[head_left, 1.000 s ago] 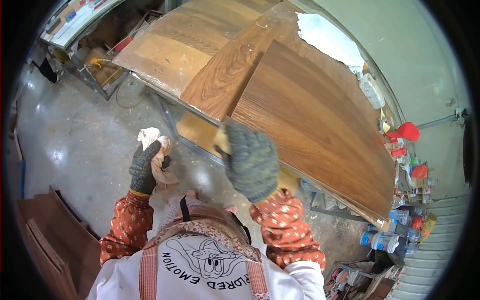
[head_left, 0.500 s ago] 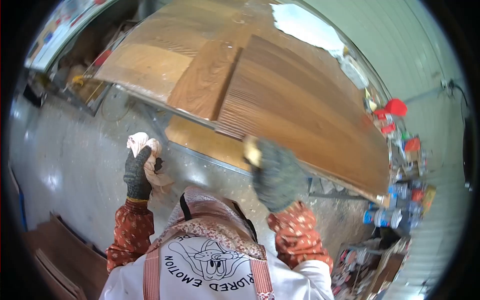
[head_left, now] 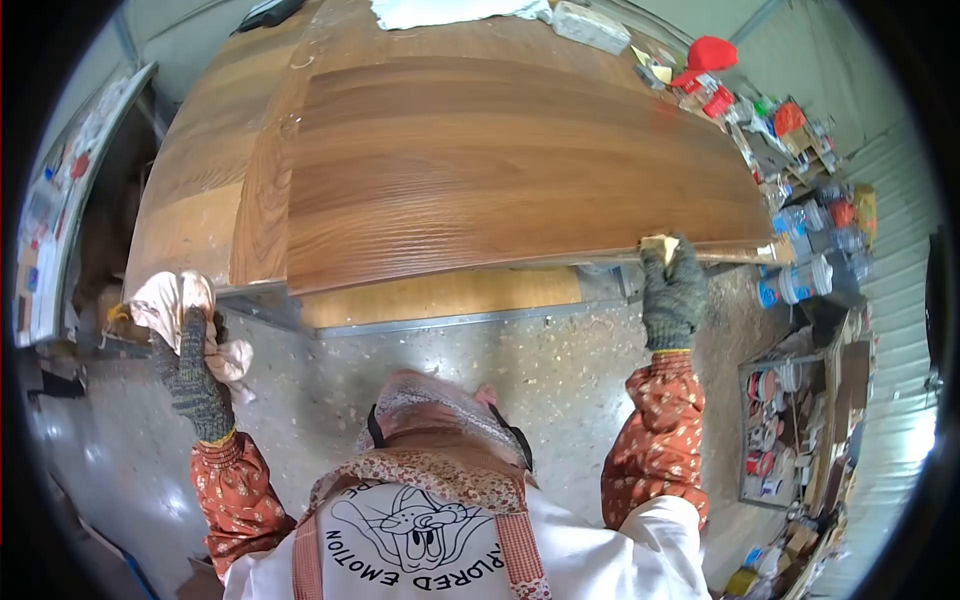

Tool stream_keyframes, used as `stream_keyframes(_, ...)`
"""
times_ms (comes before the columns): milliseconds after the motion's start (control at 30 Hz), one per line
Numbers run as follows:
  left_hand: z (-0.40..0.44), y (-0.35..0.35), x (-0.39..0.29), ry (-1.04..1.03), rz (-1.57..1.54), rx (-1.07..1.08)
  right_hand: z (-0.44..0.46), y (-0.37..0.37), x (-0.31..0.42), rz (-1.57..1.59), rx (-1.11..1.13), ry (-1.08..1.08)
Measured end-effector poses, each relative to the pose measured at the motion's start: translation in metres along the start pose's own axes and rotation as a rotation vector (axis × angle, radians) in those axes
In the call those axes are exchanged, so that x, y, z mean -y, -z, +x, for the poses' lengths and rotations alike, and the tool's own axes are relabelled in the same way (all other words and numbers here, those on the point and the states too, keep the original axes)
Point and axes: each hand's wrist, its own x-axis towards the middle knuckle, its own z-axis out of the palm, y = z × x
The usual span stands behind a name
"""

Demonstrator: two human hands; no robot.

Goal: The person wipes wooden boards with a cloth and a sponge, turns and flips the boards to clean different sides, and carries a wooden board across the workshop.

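A brown wood-grain panel lies on the workbench, its front edge facing me. My right hand, in a dark knitted glove, is closed on a small pale yellow block, perhaps a sponge or sanding block. It is at the panel's front edge near the right end, and the block seems to touch that edge. My left hand, gloved the same way, grips a crumpled pale pink cloth by the bench's front left corner, apart from the panel.
The wooden bench top extends left of the panel. Behind the panel lie a white sheet and a whitish block. A red cap and clutter line the right side. A shelf of cans stands at lower right.
My view has turned, so the panel looks more level. My right hand has moved right along the panel's front edge with the block. The left hand still holds the cloth, now nearer the bench corner.
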Motion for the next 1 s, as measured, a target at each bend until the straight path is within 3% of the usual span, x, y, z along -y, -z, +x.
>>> stream_keyframes(67,0.002,-0.035,-0.049,-0.092,0.009,0.014,0.005,0.009,0.008,-0.030,-0.084,-0.127)
stream_keyframes(133,-0.007,-0.066,-0.085,-0.146,0.117,0.078,-0.006,0.005,0.048,0.137,0.034,0.227)
stream_keyframes(167,-0.012,-0.082,-0.092,-0.186,0.134,0.134,-0.017,-0.005,0.072,0.041,-0.004,0.404)
stream_keyframes(200,-0.016,-0.099,-0.098,-0.229,0.150,0.193,-0.020,-0.022,0.092,0.119,0.209,0.417)
stream_keyframes(233,-0.020,-0.116,-0.102,-0.272,0.164,0.252,-0.030,-0.044,0.104,0.190,0.038,0.636)
stream_keyframes(300,-0.035,-0.150,-0.116,-0.451,0.191,0.391,-0.042,-0.050,0.134,0.214,0.178,0.466)
stream_keyframes(433,-0.047,-0.189,-0.105,-0.939,0.256,0.534,-0.020,-0.030,0.071,0.031,0.048,0.443)
stream_keyframes(467,-0.052,-0.200,-0.108,-0.963,0.262,0.560,-0.011,-0.018,0.038,-0.049,0.064,0.455)
stream_keyframes(533,-0.058,-0.216,-0.091,-1.092,0.355,0.494,0.016,0.011,-0.020,-0.249,0.025,0.244)
stream_keyframes(600,-0.068,-0.231,-0.103,-1.100,0.346,0.664,0.041,0.029,-0.081,-0.263,0.066,-0.044)
stream_keyframes(667,-0.084,-0.256,-0.125,-1.081,0.382,0.840,0.066,0.042,-0.145,-0.296,-0.065,-0.171)
stream_keyframes(700,-0.092,-0.271,-0.126,-1.170,0.358,0.810,0.069,0.043,-0.159,-0.298,-0.113,-0.153)
stream_keyframes(767,-0.109,-0.296,-0.139,-1.106,0.619,0.930,0.078,0.046,-0.181,-0.309,-0.219,-0.118)
stream_keyframes(800,-0.113,-0.303,-0.132,-1.173,0.752,0.904,0.079,0.068,-0.130,-0.249,0.053,-0.275)
stream_keyframes(867,-0.117,-0.320,-0.116,-1.283,0.887,0.839,0.059,0.045,-0.100,-0.282,0.050,0.034)
stream_keyframes(900,-0.114,-0.322,-0.104,-1.359,0.930,0.769,0.048,0.030,-0.083,-0.086,-0.056,0.216)
stream_keyframes(967,-0.115,-0.324,-0.096,-1.393,1.061,0.742,0.029,-0.007,-0.056,0.183,-0.066,0.379)
stream_keyframes(1000,-0.114,-0.323,-0.095,-1.387,1.062,0.772,0.023,-0.007,-0.037,0.125,0.049,0.379)
